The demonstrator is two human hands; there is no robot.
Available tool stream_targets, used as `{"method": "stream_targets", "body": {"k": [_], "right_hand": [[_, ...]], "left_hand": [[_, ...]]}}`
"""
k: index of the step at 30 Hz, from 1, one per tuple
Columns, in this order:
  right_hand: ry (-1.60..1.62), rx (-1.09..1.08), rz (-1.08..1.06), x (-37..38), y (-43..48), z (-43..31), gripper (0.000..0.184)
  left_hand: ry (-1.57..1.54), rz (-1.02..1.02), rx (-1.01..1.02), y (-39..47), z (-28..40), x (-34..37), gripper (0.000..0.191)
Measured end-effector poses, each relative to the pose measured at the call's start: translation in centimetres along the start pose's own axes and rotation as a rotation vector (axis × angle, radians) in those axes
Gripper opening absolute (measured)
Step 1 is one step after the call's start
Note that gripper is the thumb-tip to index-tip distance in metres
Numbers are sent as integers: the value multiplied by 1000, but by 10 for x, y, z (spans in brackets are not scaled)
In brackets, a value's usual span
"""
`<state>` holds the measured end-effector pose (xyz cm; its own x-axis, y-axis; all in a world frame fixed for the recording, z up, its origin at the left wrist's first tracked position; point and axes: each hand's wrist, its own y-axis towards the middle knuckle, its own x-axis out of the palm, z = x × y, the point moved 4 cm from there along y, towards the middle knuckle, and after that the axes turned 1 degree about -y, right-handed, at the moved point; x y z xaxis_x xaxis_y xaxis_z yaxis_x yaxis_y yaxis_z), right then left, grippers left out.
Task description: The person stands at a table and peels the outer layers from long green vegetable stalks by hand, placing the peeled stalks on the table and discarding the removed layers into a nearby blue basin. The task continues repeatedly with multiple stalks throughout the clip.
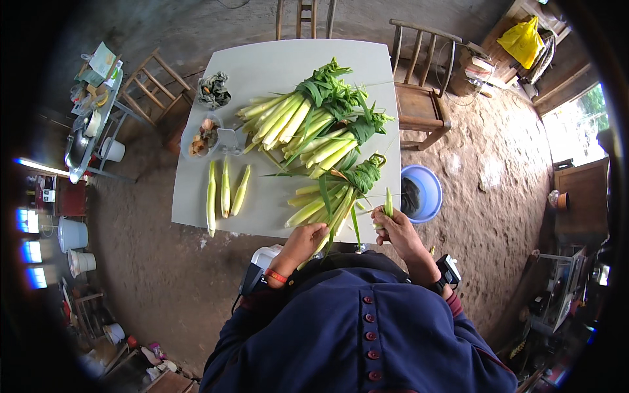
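Note:
My left hand point(305, 240) is pinched around a long pale stalk at the near edge of the table, in front of my body. In my right hand point(400, 233) is a short green stalk piece point(388, 204), its tip pointing away from me. Just beyond both hands lies a bundle of water bamboo shoots point(314, 209), tied with its own green leaves point(366, 176). Farther back are several more tied bundles point(290, 120), heaped together. To the left, 3 separate shoots point(225, 189) lie side by side, pale and smooth.
A blue bucket point(432, 191) with something dark inside stands right of the table point(265, 59). A clear plastic bowl point(184, 142) of eggshells and a crumpled plastic bag point(214, 91) sit at the left. Wooden chairs point(422, 98) surround the table.

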<state>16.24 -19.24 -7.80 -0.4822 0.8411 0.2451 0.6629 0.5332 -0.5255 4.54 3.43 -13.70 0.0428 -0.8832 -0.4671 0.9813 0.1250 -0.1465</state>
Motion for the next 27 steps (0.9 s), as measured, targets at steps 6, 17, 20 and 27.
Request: {"method": "stream_targets", "body": {"k": [6,17,20,27], "right_hand": [[-278,-40,-14,-32,10,19,20],[-1903,561,495,-196,-87,61,35],[-1441,125,502,-150,-61,38,48],[-1099,-814,205,35,50,-18,41]], "left_hand": [[142,305,-51,31,-25,-20,21],[584,204,85,86,-42,-19,39],[628,118,50,93,-40,-18,35],[597,-1,35,88,-5,-24,21]]}}
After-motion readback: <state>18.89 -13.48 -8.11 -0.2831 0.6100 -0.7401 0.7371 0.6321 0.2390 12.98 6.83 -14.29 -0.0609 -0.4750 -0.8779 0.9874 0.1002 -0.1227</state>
